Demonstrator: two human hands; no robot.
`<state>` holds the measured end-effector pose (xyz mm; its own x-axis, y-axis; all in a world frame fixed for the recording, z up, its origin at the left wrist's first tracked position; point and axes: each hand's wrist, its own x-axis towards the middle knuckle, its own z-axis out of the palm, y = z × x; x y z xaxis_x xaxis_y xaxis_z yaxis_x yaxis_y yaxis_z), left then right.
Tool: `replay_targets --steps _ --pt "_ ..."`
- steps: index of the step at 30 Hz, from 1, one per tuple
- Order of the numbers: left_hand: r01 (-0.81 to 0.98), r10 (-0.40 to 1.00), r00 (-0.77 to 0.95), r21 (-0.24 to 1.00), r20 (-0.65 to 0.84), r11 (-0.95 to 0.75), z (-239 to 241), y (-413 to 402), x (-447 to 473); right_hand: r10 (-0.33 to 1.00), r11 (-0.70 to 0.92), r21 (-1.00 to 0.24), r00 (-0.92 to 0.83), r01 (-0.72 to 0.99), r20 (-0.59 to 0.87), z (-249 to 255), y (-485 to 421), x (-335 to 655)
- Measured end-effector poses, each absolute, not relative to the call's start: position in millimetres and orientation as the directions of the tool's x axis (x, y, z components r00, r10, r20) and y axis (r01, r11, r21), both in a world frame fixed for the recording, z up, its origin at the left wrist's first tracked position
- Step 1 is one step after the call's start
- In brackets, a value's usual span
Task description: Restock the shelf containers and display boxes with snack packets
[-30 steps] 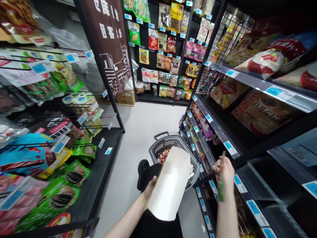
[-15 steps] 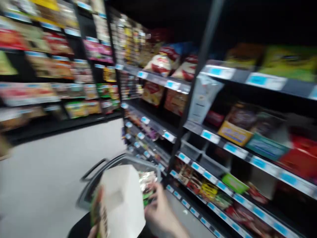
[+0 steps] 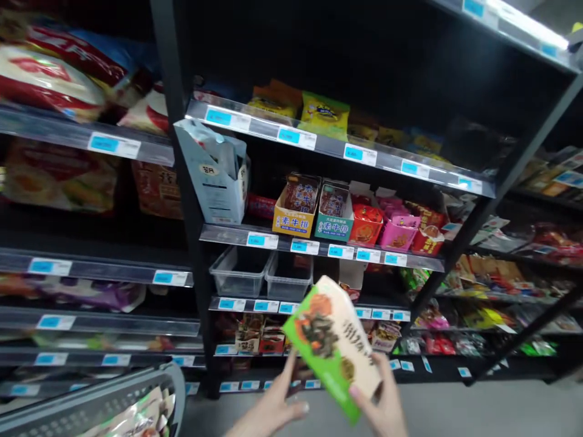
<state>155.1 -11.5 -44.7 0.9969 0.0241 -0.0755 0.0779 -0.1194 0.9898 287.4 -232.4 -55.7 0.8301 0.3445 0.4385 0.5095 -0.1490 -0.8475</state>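
Observation:
A cardboard snack box [image 3: 334, 346], green and cream with food pictures and dark lettering, is tilted in front of the lower shelves. My right hand [image 3: 382, 397] grips its lower right side, thumb on the printed face. At its left edge is my left hand [image 3: 276, 397], fingers curled partly behind the box and thumb apart from it. Which of those fingers press on it is hidden. At the lower left, a grey basket [image 3: 180, 388] holds several cream snack packets [image 3: 146, 416].
Price-tagged dark shelves [image 3: 319, 249] fill the view. Clear plastic bins [image 3: 239, 273] stand left of small snack boxes [image 3: 334, 227]. A light blue box [image 3: 214, 176] leans by the upright post [image 3: 175, 121]. Bagged goods [image 3: 492, 273] line shelves at the right, above grey floor [image 3: 455, 406].
The view has swung right to face the shelves. My right hand has left the basket's packets and now holds the box, whose printed face shows instead of its white inside. The basket sits farther left.

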Motion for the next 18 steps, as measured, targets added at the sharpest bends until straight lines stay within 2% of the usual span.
replay_targets --steps 2,3,5,7,8,12,18 --pt "0.165 0.013 0.984 0.883 -0.177 -0.439 -61 18 154 0.152 -0.383 -0.793 0.879 0.474 0.452 -39 -279 317" --pt "0.220 0.087 0.975 0.816 -0.206 -0.535 -74 37 149 0.112 -0.511 -0.729 0.876 0.455 0.469 -29 -299 331" --pt "0.382 0.358 0.916 0.674 -0.184 -0.632 -106 72 134 0.097 -0.681 -0.593 0.856 0.429 0.508 -10 -325 359" --pt "0.507 0.463 0.858 0.501 -0.222 -0.701 -134 96 119 0.130 -0.768 -0.472 0.826 0.433 0.548 2 -327 384" --pt "0.518 0.469 0.853 0.472 -0.228 -0.714 -144 103 113 0.157 -0.792 -0.418 0.811 0.444 0.564 3 -320 397" --pt "0.558 0.505 0.821 0.556 -0.266 -0.616 -150 105 98 0.270 -0.825 -0.291 0.789 0.485 0.552 -20 -262 444" --pt "0.615 0.567 0.782 0.466 -0.259 -0.636 -137 97 89 0.312 -0.798 -0.326 0.810 0.507 0.496 -58 -175 490"
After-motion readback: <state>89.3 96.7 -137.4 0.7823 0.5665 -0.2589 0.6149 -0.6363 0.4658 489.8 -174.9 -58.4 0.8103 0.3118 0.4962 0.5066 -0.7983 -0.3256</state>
